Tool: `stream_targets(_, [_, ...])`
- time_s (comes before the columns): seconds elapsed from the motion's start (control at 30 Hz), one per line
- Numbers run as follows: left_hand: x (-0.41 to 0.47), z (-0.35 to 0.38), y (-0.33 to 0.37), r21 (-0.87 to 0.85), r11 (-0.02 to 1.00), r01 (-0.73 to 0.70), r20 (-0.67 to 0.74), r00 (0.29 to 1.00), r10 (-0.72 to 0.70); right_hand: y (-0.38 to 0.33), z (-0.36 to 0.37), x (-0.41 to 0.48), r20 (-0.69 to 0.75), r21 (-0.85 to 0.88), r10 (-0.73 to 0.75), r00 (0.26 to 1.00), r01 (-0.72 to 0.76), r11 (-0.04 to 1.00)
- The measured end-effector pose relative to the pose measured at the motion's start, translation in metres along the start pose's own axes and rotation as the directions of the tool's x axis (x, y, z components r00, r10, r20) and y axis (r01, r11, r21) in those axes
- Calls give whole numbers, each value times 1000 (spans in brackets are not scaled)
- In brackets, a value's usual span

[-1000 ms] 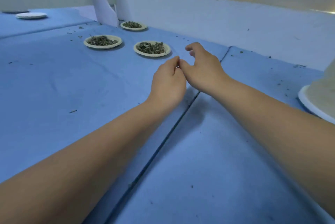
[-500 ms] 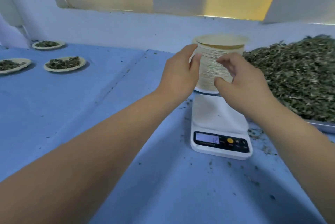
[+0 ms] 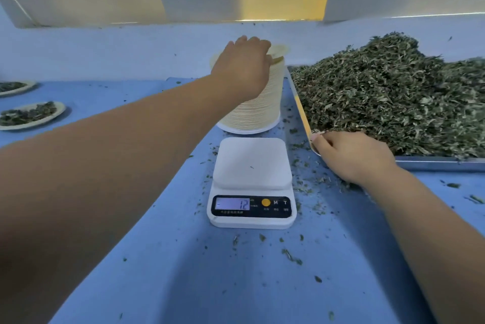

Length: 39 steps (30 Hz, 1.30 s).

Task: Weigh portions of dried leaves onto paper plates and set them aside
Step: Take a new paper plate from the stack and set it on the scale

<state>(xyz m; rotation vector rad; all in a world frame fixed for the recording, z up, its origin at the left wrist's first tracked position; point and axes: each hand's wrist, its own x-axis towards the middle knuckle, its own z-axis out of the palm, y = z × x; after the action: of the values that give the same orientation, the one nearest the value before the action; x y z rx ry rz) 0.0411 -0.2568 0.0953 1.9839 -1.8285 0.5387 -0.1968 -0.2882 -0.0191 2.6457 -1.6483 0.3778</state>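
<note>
While blue sheeting [image 3: 183, 271] is covering the table under a pale wall [image 3: 105, 55], one scale [image 3: 252, 163] is sitting centre | one plate stack [image 3: 262, 111] behind it, one tray [image 3: 433, 163] of dried leaves [image 3: 393, 100] right, two filled plates [image 3: 59, 111] left | left hand [image 3: 242, 66] is gripping the stack top, fingers curled | right hand [image 3: 351, 155] is curling at the tray corner, hold unclear

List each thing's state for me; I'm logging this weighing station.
scale: on, platform bare, display reads 12
plate stack: upright behind the scale
top plate: lifted askew, gripped by left hand
tray: heaped with dried leaves
right hand: at the tray's near corner, grip unclear
two plates: filled, set aside left
</note>
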Motion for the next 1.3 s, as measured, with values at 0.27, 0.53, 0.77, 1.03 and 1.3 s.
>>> stream_targets(0.27, [16, 0, 8, 10, 996, 83, 37, 996, -84, -1, 5, -5, -142, -16, -89, 986, 88, 996])
stream_targets(0.53, [-3, -17, 6, 27, 998, 54, -160, 986, -49, -2, 11, -4, -212, -23, -102, 972, 100, 995])
stream_targets(0.77, [-69, -8, -3, -390, 914, -108, -453, 887, -88, -4, 9, -5, -211, -28, -70, 975, 65, 997])
stream_targets(1.03, [-157, 16, -18, -503, 847, -171, -478, 871, -109, -4, 8, -7, -246, 22, -35, 969, 41, 999])
stream_targets(1.3, [-187, 46, -39, -704, 703, 95, -221, 912, -345, -3, -1, 8, -113, 123, 4, 994, 10, 992])
